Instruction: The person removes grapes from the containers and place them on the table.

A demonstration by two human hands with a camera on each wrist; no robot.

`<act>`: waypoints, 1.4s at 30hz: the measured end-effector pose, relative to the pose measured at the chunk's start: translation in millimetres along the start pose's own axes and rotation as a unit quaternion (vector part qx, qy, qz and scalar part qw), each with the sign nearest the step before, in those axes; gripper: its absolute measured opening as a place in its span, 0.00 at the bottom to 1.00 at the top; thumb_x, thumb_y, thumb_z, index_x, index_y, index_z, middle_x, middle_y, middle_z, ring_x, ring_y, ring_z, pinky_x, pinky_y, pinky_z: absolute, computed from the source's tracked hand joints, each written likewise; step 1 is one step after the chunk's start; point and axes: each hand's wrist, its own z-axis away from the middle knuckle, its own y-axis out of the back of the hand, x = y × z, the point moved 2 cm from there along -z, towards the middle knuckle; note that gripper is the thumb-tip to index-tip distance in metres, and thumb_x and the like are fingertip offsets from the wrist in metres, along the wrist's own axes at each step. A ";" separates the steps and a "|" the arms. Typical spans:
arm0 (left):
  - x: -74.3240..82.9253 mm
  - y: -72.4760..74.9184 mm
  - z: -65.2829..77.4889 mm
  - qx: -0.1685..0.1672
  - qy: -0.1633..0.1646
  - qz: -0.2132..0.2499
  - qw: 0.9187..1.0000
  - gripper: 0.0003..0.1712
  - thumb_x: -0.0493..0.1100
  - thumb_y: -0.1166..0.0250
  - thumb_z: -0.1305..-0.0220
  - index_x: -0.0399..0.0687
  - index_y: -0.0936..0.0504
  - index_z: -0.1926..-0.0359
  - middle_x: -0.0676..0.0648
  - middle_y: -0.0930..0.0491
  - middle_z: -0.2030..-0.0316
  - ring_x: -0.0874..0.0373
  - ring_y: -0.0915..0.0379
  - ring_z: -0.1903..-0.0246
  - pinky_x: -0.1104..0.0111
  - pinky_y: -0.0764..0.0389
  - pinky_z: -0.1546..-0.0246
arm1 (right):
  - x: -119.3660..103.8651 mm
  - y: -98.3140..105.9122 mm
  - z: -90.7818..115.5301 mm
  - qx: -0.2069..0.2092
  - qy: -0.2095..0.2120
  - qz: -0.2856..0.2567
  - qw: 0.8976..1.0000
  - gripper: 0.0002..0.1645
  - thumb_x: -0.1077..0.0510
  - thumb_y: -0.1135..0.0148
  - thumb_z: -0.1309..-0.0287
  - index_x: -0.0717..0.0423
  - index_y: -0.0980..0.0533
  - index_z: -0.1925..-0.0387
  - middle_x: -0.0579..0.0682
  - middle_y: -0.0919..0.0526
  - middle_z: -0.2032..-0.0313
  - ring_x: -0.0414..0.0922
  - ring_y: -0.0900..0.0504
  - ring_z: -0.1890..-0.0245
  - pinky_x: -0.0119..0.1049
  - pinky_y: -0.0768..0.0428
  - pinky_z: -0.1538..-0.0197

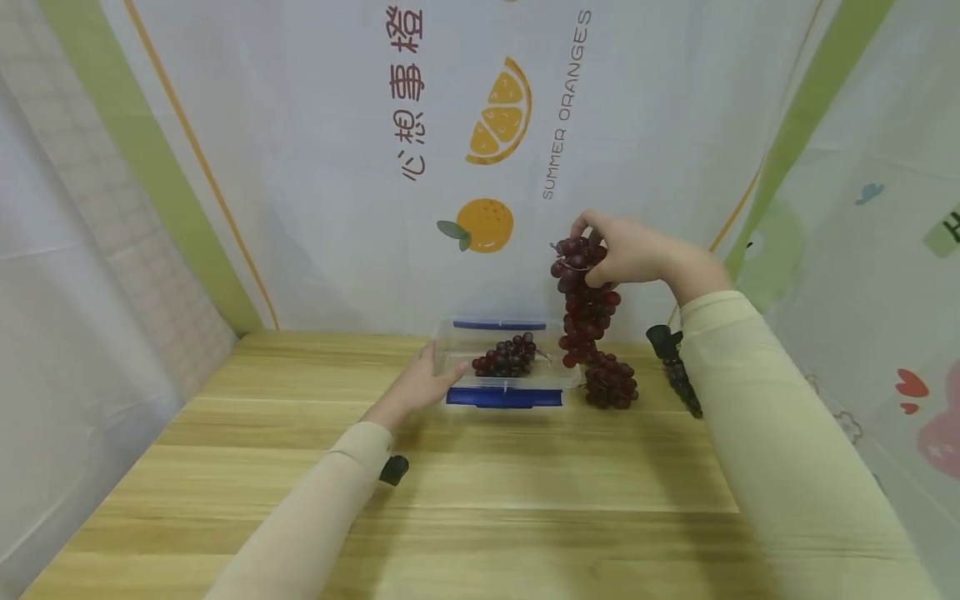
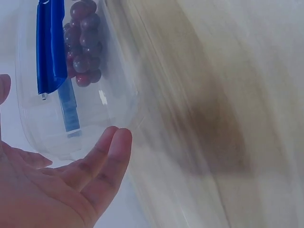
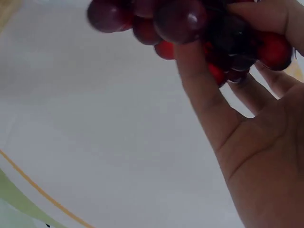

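Note:
A bunch of dark red grapes [image 1: 587,312] hangs in the air from my right hand [image 1: 630,250], which grips it near the top. In the right wrist view, thumb and fingers [image 3: 199,90] curl round several of the grapes. My left hand [image 1: 416,383] rests at the left end of a clear plastic container [image 1: 551,367] with blue clips. Its fingers [image 2: 109,166] reach out fairly straight, fingertips right at the container's wall in the left wrist view. A smaller bunch of dark grapes [image 1: 507,357] lies inside the container.
Another grape bunch [image 1: 611,381] lies on the wooden table [image 1: 495,533], just right of the container, below the hanging one. Partly behind the right sleeve is a dark object [image 1: 678,379]. A white printed curtain [image 1: 337,250] stands close behind the container.

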 end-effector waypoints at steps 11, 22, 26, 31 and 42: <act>-4.9 -3.8 4.1 0.003 -0.009 0.000 1.000 0.58 0.70 0.49 0.20 0.39 0.66 0.14 0.29 0.56 0.16 0.29 0.54 0.17 0.37 0.49 0.18 | 0.4 0.8 46.8 0.018 -0.007 0.047 0.999 0.40 0.63 0.28 0.45 0.52 0.34 0.32 0.63 0.19 0.44 0.54 0.22 0.57 0.48 0.22 0.57; -10.1 -0.3 6.4 -0.001 0.008 0.052 0.999 0.57 0.70 0.45 0.22 0.47 0.63 0.12 0.32 0.52 0.16 0.29 0.49 0.19 0.35 0.46 0.20 | 11.6 -15.6 73.5 0.010 -0.019 0.033 0.999 0.40 0.65 0.26 0.45 0.57 0.34 0.33 0.65 0.18 0.49 0.54 0.23 0.59 0.46 0.21 0.60; -9.1 1.8 9.5 -0.008 0.005 0.072 0.997 0.54 0.67 0.44 0.21 0.50 0.62 0.12 0.28 0.47 0.18 0.28 0.41 0.22 0.36 0.39 0.22 | 20.5 -26.5 77.4 -0.003 -0.019 0.017 1.000 0.39 0.66 0.27 0.46 0.58 0.34 0.35 0.64 0.19 0.46 0.53 0.22 0.60 0.45 0.21 0.58; -11.1 -0.9 7.8 -0.003 0.000 0.078 0.997 0.53 0.67 0.43 0.21 0.51 0.59 0.12 0.27 0.41 0.20 0.29 0.33 0.26 0.37 0.32 0.25 | 33.1 -45.0 81.2 -0.037 -0.037 -0.005 0.999 0.38 0.66 0.28 0.44 0.57 0.35 0.35 0.59 0.20 0.57 0.48 0.26 0.71 0.42 0.25 0.65; -9.4 -6.0 -1.8 0.028 0.014 -0.005 1.000 0.63 0.81 0.52 0.28 0.47 0.63 0.12 0.32 0.57 0.15 0.29 0.51 0.18 0.32 0.45 0.21 | 51.0 -81.6 91.1 -0.098 -0.049 -0.069 0.992 0.40 0.66 0.30 0.44 0.58 0.37 0.33 0.57 0.17 0.60 0.45 0.23 0.75 0.40 0.22 0.68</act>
